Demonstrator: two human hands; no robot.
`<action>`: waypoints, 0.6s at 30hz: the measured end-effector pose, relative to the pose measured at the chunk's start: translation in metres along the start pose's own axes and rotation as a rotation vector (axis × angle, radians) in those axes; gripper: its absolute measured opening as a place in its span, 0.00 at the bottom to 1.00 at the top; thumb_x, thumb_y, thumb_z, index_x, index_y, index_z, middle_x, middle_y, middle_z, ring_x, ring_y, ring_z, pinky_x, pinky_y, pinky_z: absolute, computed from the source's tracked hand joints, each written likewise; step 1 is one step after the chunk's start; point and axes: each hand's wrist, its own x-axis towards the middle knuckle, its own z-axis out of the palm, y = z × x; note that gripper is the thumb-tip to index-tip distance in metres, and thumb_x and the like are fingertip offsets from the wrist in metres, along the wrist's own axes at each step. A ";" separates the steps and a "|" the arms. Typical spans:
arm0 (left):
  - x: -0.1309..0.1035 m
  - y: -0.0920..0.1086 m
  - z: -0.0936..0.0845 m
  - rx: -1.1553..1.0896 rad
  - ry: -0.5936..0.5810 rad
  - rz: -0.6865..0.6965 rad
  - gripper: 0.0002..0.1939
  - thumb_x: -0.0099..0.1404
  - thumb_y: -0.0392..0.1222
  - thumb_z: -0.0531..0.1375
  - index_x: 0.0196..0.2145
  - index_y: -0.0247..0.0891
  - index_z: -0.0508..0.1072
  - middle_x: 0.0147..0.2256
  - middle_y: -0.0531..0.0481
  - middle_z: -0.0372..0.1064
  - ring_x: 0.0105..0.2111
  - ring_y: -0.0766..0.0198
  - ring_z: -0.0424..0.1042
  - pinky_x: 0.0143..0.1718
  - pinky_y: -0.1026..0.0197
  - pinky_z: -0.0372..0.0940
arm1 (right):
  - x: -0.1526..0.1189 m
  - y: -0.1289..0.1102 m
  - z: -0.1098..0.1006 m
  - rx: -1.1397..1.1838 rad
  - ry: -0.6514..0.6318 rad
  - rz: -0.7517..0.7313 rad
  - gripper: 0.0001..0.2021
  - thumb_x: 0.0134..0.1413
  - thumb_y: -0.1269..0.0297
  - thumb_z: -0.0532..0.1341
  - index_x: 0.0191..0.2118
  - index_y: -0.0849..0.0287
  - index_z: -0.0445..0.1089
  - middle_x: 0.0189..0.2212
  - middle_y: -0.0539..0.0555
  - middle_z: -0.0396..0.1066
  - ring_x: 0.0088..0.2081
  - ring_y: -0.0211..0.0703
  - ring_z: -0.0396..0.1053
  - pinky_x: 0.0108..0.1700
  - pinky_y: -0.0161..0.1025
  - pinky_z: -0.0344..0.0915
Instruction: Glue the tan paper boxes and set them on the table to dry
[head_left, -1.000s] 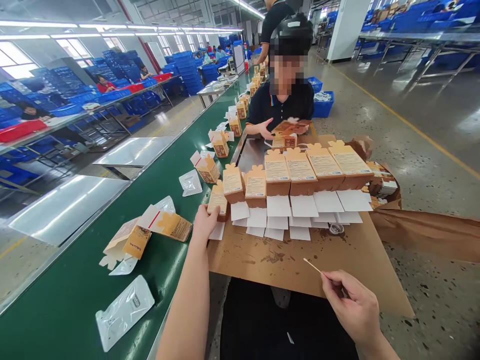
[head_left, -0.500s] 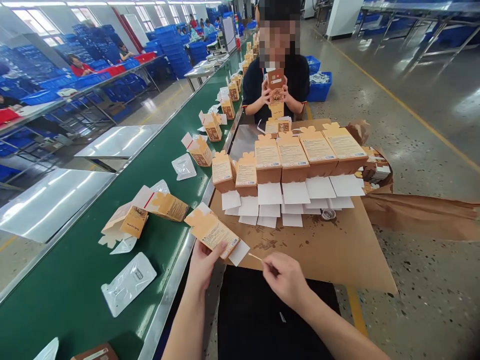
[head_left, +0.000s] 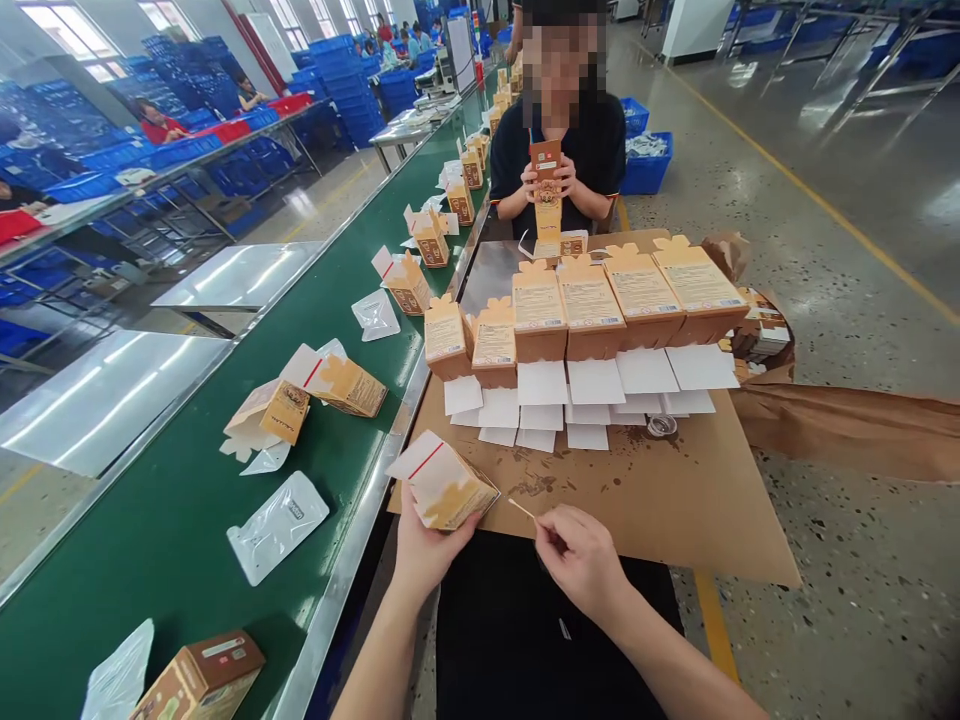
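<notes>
My left hand grips a tan printed carton over the near left corner of the cardboard-covered table. The carton's white flap with a red strip points up and left. To its right, my right hand pinches a thin stick, its pale tip pointing toward the carton without touching it. Beyond my hands stand rows of tan cartons, with white flaps spread out in front of them.
The green conveyor on the left carries open cartons and silver pouches. A clear tape roll lies beside the flaps. Across the table a person holds a carton. Brown paper extends off the right side.
My left hand has turned its carton, so the red-striped flap now faces up. The pouches and cartons on the conveyor have shifted up and right in view. My right hand has moved slightly right.
</notes>
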 end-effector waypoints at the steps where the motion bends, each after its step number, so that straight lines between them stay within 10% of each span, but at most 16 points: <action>1: -0.003 -0.001 0.000 0.038 0.002 0.032 0.45 0.49 0.59 0.87 0.58 0.43 0.78 0.53 0.34 0.88 0.52 0.33 0.90 0.59 0.29 0.84 | -0.002 -0.002 -0.007 0.000 0.005 0.016 0.17 0.73 0.78 0.60 0.33 0.50 0.69 0.24 0.44 0.69 0.25 0.38 0.67 0.31 0.35 0.66; 12: 0.002 0.001 0.002 0.187 0.131 0.095 0.41 0.55 0.62 0.83 0.59 0.46 0.75 0.52 0.37 0.87 0.56 0.33 0.89 0.56 0.35 0.85 | -0.013 -0.010 -0.029 0.087 0.041 0.105 0.16 0.75 0.72 0.63 0.32 0.50 0.75 0.22 0.46 0.71 0.22 0.39 0.69 0.26 0.36 0.69; 18: 0.032 -0.002 -0.070 0.179 0.555 -0.059 0.48 0.46 0.62 0.85 0.56 0.49 0.68 0.58 0.38 0.84 0.62 0.31 0.85 0.67 0.26 0.79 | -0.015 -0.002 -0.047 0.139 0.150 0.128 0.13 0.73 0.69 0.68 0.33 0.49 0.79 0.21 0.45 0.72 0.19 0.40 0.69 0.22 0.36 0.66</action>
